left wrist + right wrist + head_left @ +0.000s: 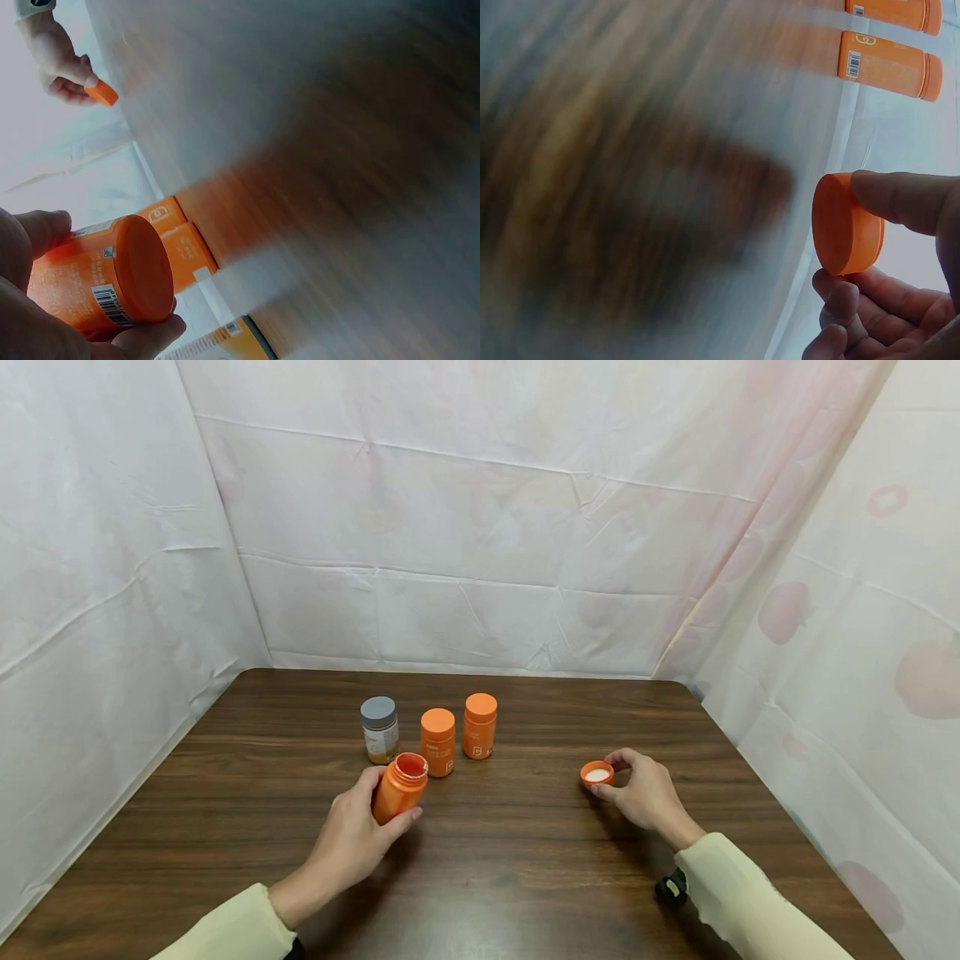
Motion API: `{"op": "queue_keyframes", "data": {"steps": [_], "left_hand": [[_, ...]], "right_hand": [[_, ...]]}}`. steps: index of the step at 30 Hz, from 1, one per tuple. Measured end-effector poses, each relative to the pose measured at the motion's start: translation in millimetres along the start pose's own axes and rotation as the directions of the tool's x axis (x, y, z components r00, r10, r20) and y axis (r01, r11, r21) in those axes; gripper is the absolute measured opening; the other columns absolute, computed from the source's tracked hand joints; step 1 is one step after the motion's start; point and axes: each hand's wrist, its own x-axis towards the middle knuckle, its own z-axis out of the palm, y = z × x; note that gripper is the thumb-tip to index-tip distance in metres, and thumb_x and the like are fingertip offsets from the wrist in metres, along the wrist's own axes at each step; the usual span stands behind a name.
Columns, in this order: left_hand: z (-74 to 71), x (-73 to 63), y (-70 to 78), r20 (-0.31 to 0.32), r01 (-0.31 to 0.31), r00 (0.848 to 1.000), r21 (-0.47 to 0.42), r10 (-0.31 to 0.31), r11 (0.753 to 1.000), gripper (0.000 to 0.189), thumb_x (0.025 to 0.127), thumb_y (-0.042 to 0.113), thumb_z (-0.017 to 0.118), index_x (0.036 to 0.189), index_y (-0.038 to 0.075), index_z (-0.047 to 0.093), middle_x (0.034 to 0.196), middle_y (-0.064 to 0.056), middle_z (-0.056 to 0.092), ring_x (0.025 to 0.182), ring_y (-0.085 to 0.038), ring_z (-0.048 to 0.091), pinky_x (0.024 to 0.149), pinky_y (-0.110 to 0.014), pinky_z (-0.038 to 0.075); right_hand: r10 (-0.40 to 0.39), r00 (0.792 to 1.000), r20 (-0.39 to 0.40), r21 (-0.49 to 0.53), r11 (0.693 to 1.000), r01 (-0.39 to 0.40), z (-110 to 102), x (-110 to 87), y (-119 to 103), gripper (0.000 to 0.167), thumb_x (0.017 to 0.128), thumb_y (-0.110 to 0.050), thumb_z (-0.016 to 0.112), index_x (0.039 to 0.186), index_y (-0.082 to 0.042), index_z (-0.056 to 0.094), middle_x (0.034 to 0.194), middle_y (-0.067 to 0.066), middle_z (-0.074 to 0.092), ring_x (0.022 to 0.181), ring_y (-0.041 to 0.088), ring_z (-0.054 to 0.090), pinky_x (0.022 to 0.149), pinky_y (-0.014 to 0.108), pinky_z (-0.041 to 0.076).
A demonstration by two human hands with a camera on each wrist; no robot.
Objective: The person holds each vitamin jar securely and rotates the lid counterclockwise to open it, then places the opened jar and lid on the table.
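An orange bottle (395, 795) with its mouth uncovered tilts in my left hand (351, 835), which grips it round the body. In the left wrist view its round base and barcode (112, 303) face the camera. Off to the right, my right hand (647, 789) pinches an orange screw cap (597, 775) between thumb and fingers. The cap's white inside faces up in the head view, and its flat top (832, 223) shows in the right wrist view. Just beyond the left hand stand two capped orange bottles (438, 743) and a clear jar with a grey lid (380, 730).
The dark wood table (510, 852) lies under both hands. White sheets with faint pink prints (465, 527) hang behind it and along both sides. A black band (671, 889) circles the right wrist beside a pale yellow sleeve (738, 893).
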Motion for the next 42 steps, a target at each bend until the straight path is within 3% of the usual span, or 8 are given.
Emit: {"op": "queue_keyframes", "data": {"steps": [9, 15, 23, 30, 36, 42], "left_hand": [[-4.8, 1.8, -5.2, -0.026, 0.013, 1.0, 0.001, -0.013, 1.0, 0.06, 0.083, 0.02, 0.089, 0.129, 0.004, 0.054, 0.115, -0.015, 0.07, 0.097, -0.027, 0.068, 0.087, -0.05, 0.054], [-9.1, 3.6, -10.0, -0.044, 0.048, 0.998, 0.028, -0.047, 0.998, 0.059, 0.085, 0.021, 0.086, 0.128, 0.002, 0.051, 0.117, -0.017, 0.069, 0.098, -0.03, 0.068, 0.087, -0.052, 0.054], [-14.4, 7.8, -17.7, -0.053, 0.113, 0.992, 0.035, -0.111, 0.993, 0.058, 0.088, 0.023, 0.084, 0.128, -0.001, 0.048, 0.112, -0.021, 0.068, 0.096, -0.034, 0.067, 0.086, -0.052, 0.053], [-18.2, 9.9, -22.2, -0.034, 0.163, 0.986, 0.038, -0.161, 0.986, 0.06, 0.09, 0.022, 0.081, 0.13, -0.004, 0.045, 0.118, -0.025, 0.065, 0.102, -0.038, 0.065, 0.091, -0.055, 0.051], [-21.8, 11.9, -26.8, -0.023, 0.213, 0.977, 0.037, -0.212, 0.976, 0.063, 0.091, 0.023, 0.08, 0.132, -0.007, 0.042, 0.125, -0.029, 0.061, 0.109, -0.042, 0.063, 0.095, -0.058, 0.049], [-27.8, 15.6, -34.2, -0.025, 0.264, 0.964, 0.032, -0.264, 0.964, 0.066, 0.093, 0.022, 0.077, 0.135, -0.009, 0.038, 0.128, -0.032, 0.057, 0.113, -0.045, 0.06, 0.098, -0.06, 0.047]], "right_hand": [[0.034, 0.999, 0.032, -0.038, 0.999, -0.033, -0.9, -0.7, 2.7, 0.046, 0.083, -0.026, 0.087, 0.118, -0.004, 0.066, 0.105, 0.011, 0.07, 0.078, 0.02, 0.058, 0.069, 0.036, 0.047], [0.059, 0.996, 0.068, -0.047, 0.997, -0.056, -1.7, -1.4, 2.6, 0.046, 0.083, -0.02, 0.087, 0.119, -0.003, 0.065, 0.099, 0.009, 0.069, 0.072, 0.018, 0.057, 0.067, 0.037, 0.047], [0.064, 0.995, 0.075, -0.053, 0.997, -0.06, -0.6, -1.4, 2.9, 0.045, 0.081, -0.017, 0.088, 0.117, -0.003, 0.065, 0.103, 0.01, 0.07, 0.079, 0.021, 0.057, 0.072, 0.04, 0.047], [0.072, 0.993, 0.092, -0.062, 0.996, -0.067, 1.1, -2.1, 4.0, 0.044, 0.082, -0.018, 0.088, 0.117, -0.004, 0.065, 0.105, 0.01, 0.069, 0.084, 0.022, 0.059, 0.075, 0.041, 0.047], [0.038, 0.996, 0.086, -0.068, 0.997, -0.032, 0.0, -6.4, 1.8, 0.049, 0.079, -0.02, 0.089, 0.118, -0.004, 0.064, 0.108, 0.011, 0.068, 0.094, 0.028, 0.062, 0.082, 0.048, 0.049], [-0.026, 0.999, 0.029, -0.111, 0.993, 0.029, -4.6, -12.8, -6.6, 0.053, 0.084, -0.027, 0.084, 0.124, -0.001, 0.063, 0.117, 0.015, 0.068, 0.11, 0.037, 0.062, 0.091, 0.056, 0.047]]}}
